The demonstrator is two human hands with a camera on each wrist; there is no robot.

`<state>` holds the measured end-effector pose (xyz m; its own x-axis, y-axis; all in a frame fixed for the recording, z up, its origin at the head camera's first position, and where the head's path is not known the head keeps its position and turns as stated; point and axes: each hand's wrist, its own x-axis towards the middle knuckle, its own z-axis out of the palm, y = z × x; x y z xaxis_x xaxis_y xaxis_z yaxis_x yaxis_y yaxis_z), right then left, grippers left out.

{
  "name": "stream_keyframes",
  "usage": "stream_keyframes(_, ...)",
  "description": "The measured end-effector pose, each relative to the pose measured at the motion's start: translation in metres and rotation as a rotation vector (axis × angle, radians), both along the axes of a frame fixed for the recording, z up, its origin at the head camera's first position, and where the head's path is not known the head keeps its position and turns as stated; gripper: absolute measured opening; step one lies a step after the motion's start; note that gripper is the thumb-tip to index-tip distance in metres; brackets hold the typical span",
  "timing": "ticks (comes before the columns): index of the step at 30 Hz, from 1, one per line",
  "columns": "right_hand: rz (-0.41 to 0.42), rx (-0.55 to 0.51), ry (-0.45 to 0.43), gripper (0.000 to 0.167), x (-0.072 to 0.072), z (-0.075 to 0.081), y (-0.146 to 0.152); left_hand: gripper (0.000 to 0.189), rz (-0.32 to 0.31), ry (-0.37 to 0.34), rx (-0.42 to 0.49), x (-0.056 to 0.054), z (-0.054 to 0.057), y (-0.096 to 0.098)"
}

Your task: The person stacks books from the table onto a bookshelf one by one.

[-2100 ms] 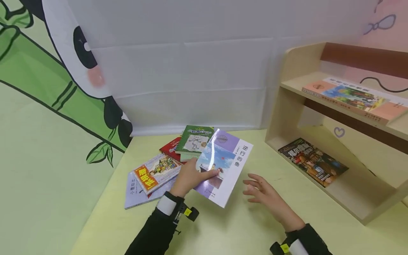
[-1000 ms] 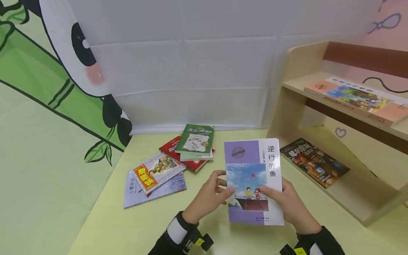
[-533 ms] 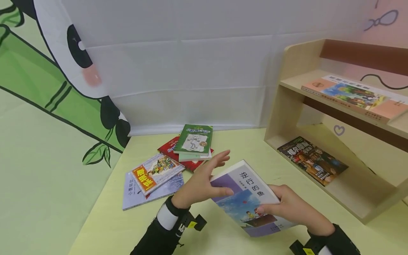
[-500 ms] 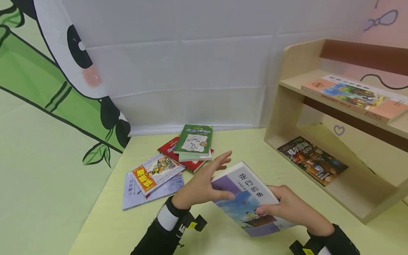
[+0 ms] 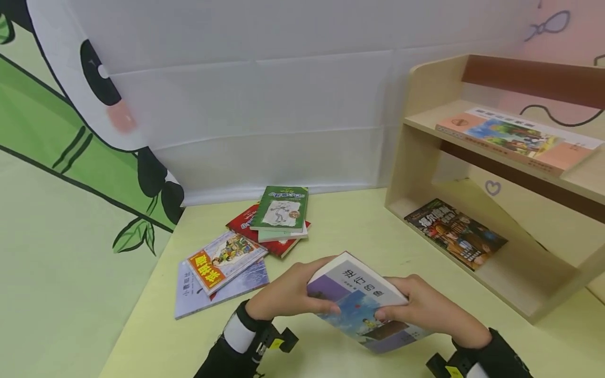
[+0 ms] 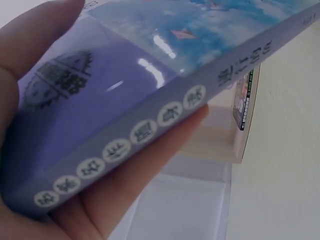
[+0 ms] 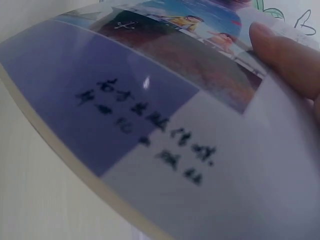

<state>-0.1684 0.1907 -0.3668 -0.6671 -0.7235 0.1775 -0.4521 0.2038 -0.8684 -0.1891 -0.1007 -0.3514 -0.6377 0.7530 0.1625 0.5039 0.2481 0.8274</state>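
Above the table, both hands hold a paperback book [image 5: 359, 307] with a purple, white and sky-blue cover, tilted so its top points up and left. The left hand [image 5: 295, 294] grips its upper left corner, thumb on the cover; the left wrist view shows fingers beneath the purple spine [image 6: 145, 132]. On the opposite side the right hand [image 5: 420, 307] pinches the edge, its thumb [image 7: 285, 55] lying on the cover picture. The right hand's other fingers are mostly hidden behind the book.
Left on the yellow table [image 5: 350, 220] lie a green book [image 5: 282, 210] over a red book [image 5: 246, 220], and a comic [image 5: 229, 260] over a pale blue book [image 5: 189, 291]. A wooden shelf [image 5: 420, 157] at right holds an orange book [image 5: 515, 139] above and a dark book [image 5: 454, 233] below.
The left hand first carried the book; then the right hand took hold and the left let go briefly. The book tilted leftward, and the left hand now grips its upper corner again.
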Motion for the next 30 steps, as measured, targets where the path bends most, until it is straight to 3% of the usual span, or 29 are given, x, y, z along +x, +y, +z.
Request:
stream_keyframes(4,0.012,0.019,-0.018,0.043,-0.001,0.000,0.000,0.056,-0.017,-0.019,0.003,0.003,0.000,-0.001)
stream_keyframes(8,0.044,0.015,-0.047,0.043,-0.002,0.000,0.000,0.038,-0.033,-0.081,0.028,0.005,0.001,-0.001)
stream_keyframes(12,0.057,0.013,-0.065,0.045,-0.003,0.001,-0.001,0.029,-0.024,-0.110,0.070,0.006,-0.001,0.000)
stream_keyframes(15,0.016,0.042,-0.021,0.047,-0.003,0.002,-0.002,0.028,0.004,-0.100,0.100,0.006,-0.003,0.001)
stream_keyframes(19,-0.114,0.136,0.088,0.050,-0.003,0.005,0.000,0.030,0.077,-0.088,0.126,0.009,-0.009,-0.003)
stream_keyframes(24,-0.372,0.185,0.165,0.062,-0.001,-0.004,0.011,0.036,0.253,-0.141,0.173,0.016,-0.020,-0.018)
stream_keyframes(27,-0.481,0.034,0.069,0.078,-0.002,-0.017,0.015,0.041,0.359,-0.218,0.244,0.018,-0.023,-0.023)
stream_keyframes(30,-0.476,-0.210,-0.098,0.085,-0.002,-0.028,0.011,0.044,0.457,-0.285,0.326,0.019,-0.026,-0.022)
